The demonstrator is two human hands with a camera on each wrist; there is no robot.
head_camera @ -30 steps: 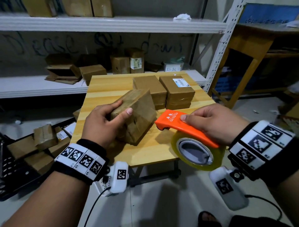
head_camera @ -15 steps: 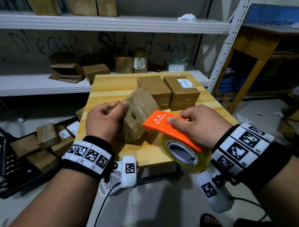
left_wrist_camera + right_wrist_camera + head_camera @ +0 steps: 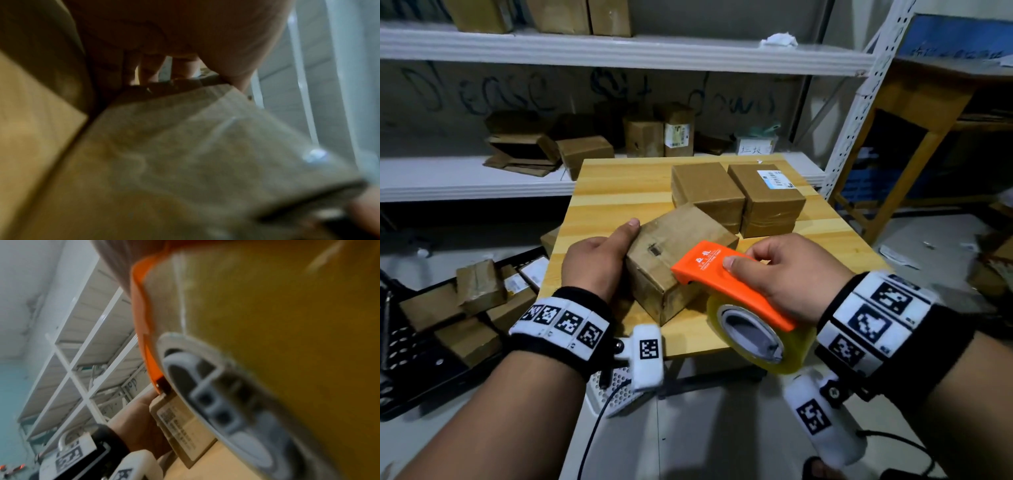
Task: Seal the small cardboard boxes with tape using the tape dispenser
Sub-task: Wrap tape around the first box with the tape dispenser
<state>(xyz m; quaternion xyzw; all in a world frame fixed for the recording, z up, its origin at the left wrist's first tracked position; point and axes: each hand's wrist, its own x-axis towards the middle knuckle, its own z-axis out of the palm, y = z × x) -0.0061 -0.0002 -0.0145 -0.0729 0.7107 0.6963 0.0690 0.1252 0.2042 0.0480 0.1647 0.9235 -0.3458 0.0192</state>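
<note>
While the left hand grips the small cardboard box, that box has come down from its tilted hold to sit on the bench, near its front edge. The right hand clasps the orange tape dispenser, whose nose now overlaps the box's near corner, so a taping pass looks ready to start.

Orange tape dispenser, yellowish roll, brown box, b/w-patterned wristbands, prob.
</note>
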